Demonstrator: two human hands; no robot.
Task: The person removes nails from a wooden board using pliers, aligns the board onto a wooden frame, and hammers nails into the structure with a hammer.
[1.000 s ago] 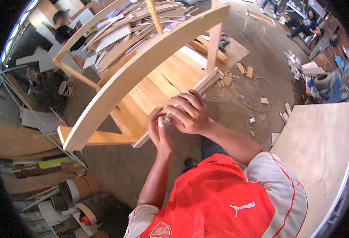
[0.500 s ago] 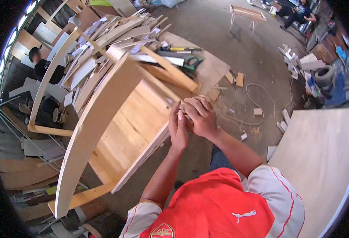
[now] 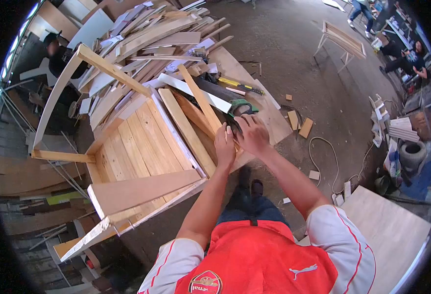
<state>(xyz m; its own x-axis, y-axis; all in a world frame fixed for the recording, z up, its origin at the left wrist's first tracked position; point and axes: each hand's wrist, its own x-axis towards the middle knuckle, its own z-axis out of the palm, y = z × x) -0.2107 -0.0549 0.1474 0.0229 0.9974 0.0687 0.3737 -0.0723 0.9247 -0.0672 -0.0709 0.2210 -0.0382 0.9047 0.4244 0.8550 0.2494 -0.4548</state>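
My left hand (image 3: 225,146) and my right hand (image 3: 252,135) are close together, fingers bent and pressed inward. Whatever lies between them is too small or hidden to make out. Just beyond the fingers is a handsaw with a green-and-black handle (image 3: 245,107). A narrow wooden strip (image 3: 199,94) runs up to my left hand; I cannot tell whether the hand touches it. To the left stands a wooden frame with a planked panel (image 3: 144,139), a curved side piece (image 3: 58,100) and a tapered board (image 3: 144,191) across its near side.
A heap of wood offcuts (image 3: 152,44) fills the far left, with a yellow-handled tool (image 3: 240,85) on the board beside it. A person (image 3: 61,61) is behind the frame. A pale sheet (image 3: 387,230) lies at right, near a cord (image 3: 335,183). Other people (image 3: 411,61) are far right.
The wooden frame has turned and tipped left, so its planked panel and tapered board now face up to me. My hands remain close together, and the view has shifted.
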